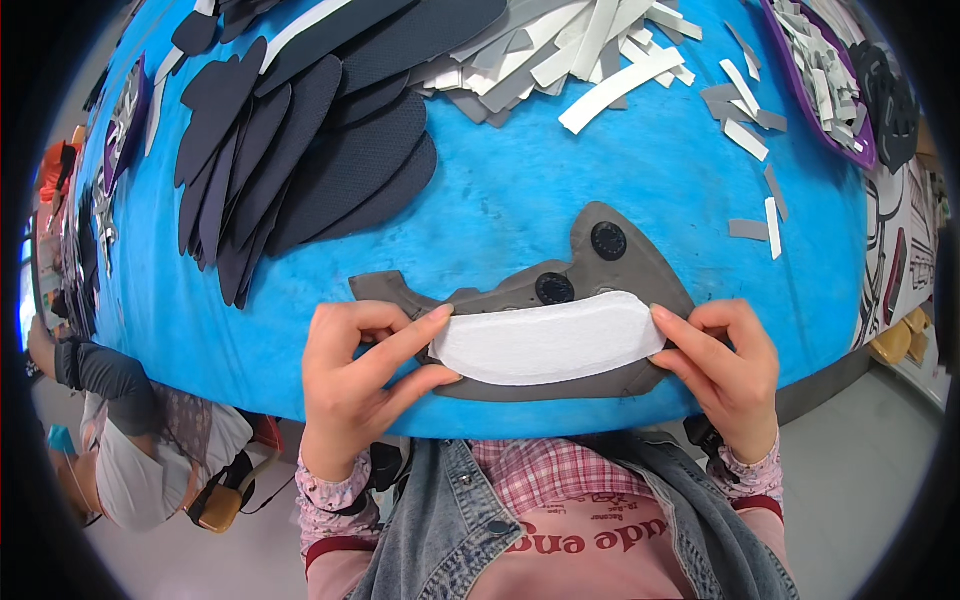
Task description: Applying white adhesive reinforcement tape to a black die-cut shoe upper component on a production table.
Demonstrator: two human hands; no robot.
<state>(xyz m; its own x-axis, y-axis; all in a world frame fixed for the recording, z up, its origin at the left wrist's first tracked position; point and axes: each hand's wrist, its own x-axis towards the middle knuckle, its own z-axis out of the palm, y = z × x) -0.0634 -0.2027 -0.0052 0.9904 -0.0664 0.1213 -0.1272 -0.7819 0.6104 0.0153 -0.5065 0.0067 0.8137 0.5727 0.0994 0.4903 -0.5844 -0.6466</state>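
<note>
Now | I see left hand (362,375) and right hand (726,362) pinching white pad (545,338) over grey piece (600,290) | purple tray (806,95) on blue worktop (520,190) holds pale strips (822,62)

Bare blue table (520,190) mid is open; dark insoles (300,150) block left, strips (590,50) w/ tray (800,90) block far side.

A white pad (545,340) is lying over a grey shoe piece (600,270) bearing two black round dots. The desk (520,190) is showing bright blue, carrying dark navy insoles (320,150) and white and grey strips (590,50). The cuffs are showing pink floral print.
</note>
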